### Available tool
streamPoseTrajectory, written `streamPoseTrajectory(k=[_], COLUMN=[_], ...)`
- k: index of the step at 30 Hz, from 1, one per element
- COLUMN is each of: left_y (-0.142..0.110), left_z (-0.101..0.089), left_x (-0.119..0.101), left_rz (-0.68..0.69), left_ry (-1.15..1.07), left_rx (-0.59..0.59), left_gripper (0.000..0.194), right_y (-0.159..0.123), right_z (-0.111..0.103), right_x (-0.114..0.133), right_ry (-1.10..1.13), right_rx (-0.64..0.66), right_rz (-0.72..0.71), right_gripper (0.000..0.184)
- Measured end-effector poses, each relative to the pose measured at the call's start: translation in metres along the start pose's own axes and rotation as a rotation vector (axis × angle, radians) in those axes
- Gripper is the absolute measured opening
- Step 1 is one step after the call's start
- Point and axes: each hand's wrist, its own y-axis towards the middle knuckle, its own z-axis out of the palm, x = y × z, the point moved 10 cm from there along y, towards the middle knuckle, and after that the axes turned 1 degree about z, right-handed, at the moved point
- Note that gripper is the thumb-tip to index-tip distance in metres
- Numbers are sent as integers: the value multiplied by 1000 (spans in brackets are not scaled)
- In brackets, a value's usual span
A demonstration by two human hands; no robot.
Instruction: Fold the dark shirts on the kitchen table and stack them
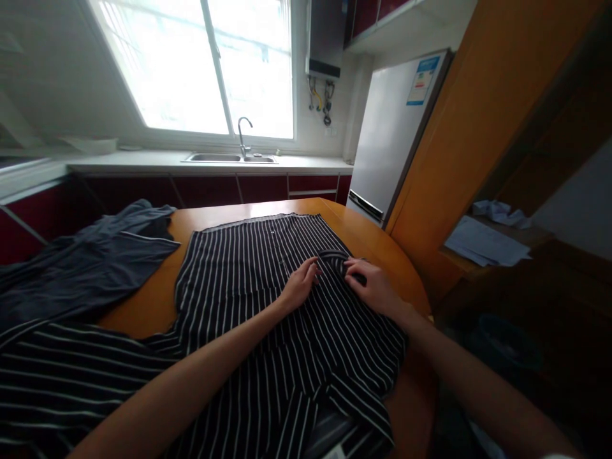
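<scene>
A black shirt with white stripes lies spread over the wooden table, its collar nearest me and one sleeve stretched out to the left. My right hand is closed on a bunched, turned-over part of the shirt near its right edge, which looks like a sleeve end. Just left of it, my left hand has its fingers curled together at the same fold. The left fingertips seem to pinch the cloth, though the contact is small and partly hidden.
A dark grey garment lies crumpled at the table's left. Beyond the wooden table are a counter with a sink and a fridge. Papers rest on a shelf at right, above a dim bin.
</scene>
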Motion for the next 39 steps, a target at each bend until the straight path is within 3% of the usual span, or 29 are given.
streamPoseTrajectory(k=[2, 4, 7, 9, 11, 14, 18, 21, 26, 29, 32, 36, 39], left_y=[2, 4, 4, 3, 1, -1, -3, -4, -5, -6, -6, -5, 0], left_z=[-3, -7, -9, -8, -9, -9, -7, -13, -35, -48, -49, -33, -30], left_x=[7, 10, 7, 3, 0, -2, 2, -3, -31, -32, -17, 14, 12], left_rz=[-36, -28, 11, 26, 21, -6, -112, -156, -59, -33, -76, -250, -185], left_ry=[-36, -20, -12, 2, 39, 121, 105, 25, 103, 236, 282, 235, 343], left_rx=[-31, -62, -45, -16, 3, 29, 129, 221, 414, 473, 466, 442, 402], left_gripper=[52, 49, 46, 44, 38, 38, 51, 64, 83, 85, 77, 53, 46], right_y=[-3, 7, 35, 52, 61, 60, 46, 42, 42, 40, 38, 40, 43], right_z=[19, 10, -22, -31, -26, -6, 24, 31, 26, 27, 30, 32, 32], right_x=[15, -2, -64, -110, -145, -168, -168, -167, -167, -167, -167, -167, -168], right_ry=[79, 128, 163, 193, 247, 298, 297, 276, 284, 255, 235, 185, 105], right_rx=[141, 86, -108, -148, -109, -31, 166, 281, 322, 324, 329, 307, 278], right_rz=[-27, 50, 227, 339, 415, 419, 339, 299, 257, 236, 232, 180, 106], right_gripper=[21, 25, 28, 24, 24, 26, 26, 31, 33, 33, 33, 31, 31])
